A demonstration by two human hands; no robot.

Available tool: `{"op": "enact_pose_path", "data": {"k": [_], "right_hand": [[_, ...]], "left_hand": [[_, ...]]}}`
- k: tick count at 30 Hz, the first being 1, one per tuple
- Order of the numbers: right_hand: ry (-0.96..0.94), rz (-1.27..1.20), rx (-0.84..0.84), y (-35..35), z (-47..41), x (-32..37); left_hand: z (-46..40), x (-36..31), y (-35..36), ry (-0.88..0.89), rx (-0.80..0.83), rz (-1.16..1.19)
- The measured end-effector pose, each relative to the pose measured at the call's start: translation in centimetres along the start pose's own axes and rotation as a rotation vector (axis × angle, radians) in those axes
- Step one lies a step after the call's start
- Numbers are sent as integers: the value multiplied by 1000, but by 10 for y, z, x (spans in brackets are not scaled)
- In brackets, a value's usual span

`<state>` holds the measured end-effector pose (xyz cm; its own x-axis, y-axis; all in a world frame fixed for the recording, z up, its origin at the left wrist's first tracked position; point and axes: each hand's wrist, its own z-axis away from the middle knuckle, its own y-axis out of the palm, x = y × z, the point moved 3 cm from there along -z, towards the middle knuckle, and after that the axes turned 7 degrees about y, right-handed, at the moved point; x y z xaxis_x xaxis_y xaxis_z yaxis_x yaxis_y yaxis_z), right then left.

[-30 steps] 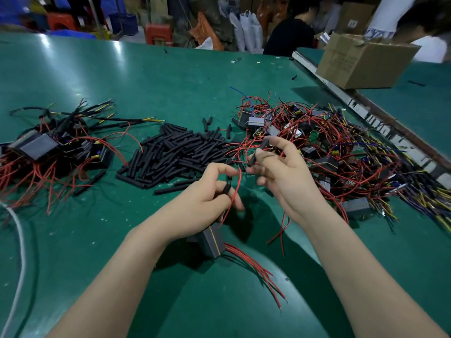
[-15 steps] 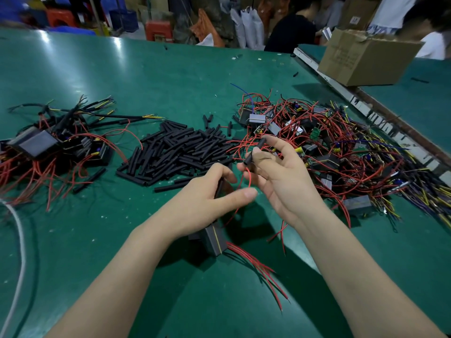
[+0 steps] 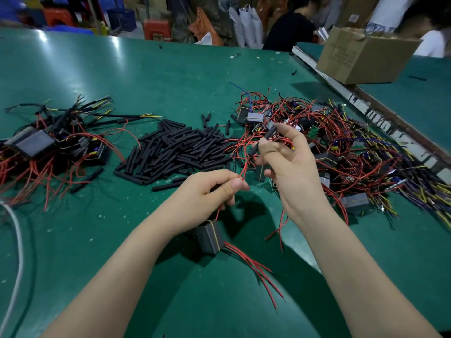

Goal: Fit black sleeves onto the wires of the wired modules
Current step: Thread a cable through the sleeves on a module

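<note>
- No readable writing anywhere; faint print on the side of the cardboard box too blurred to make out, likewise a small label on a carton behind it.
- Green counter bare across the far left and middle, also near the front edge between the forearms; open room there.
- Raised rail running diagonally along the right, box sitting beyond it on a second green surface.
- Left hand, grip closed: thumb and forefinger pinching the red wire pair just below its tips, wires rising up and slightly right toward the other hand.
- Dark module hanging below the left wrist, just above the counter, more red leads trailing from it toward the lower right.
- Right hand, grip closed on a black sleeve; long axis tilted, upper end up-right, lower end down-left, nearly meeting the wire tips.
- Whether the wire has entered the sleeve: cannot tell.
- Heap of loose sleeves mid-counter, mostly lying diagonally.
- Tangle of unsleeved modules behind the right hand, reaching the rail.
- Pile of sleeved modules at far left; white cable along the left edge.
</note>
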<state>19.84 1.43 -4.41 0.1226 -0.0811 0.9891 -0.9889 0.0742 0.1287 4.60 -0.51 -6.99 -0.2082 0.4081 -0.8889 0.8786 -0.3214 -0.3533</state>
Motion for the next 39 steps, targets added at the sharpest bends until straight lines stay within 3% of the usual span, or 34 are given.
{"op": "enact_pose_path", "data": {"k": [6,9,13,26,31,35,39], "right_hand": [[-53,75,139,3,3,4],[-103,179,157,2,3,6],[-130,138,111,-3,1,6],[-147,259,276,5,5,3],[-54,301,266,6,6,-6],[3,270,253,3,4,-8],[40,251,272,6,4,-10]], "left_hand": [[1,-2,-1,18,11,-50],[2,-2,0,16,15,-55],[1,-2,0,10,7,-49],[2,8,-5,-77,-65,-116],[0,11,-5,-39,-144,-234],[0,15,-10,-17,-281,-157],[0,15,-13,-3,-297,-120]]}}
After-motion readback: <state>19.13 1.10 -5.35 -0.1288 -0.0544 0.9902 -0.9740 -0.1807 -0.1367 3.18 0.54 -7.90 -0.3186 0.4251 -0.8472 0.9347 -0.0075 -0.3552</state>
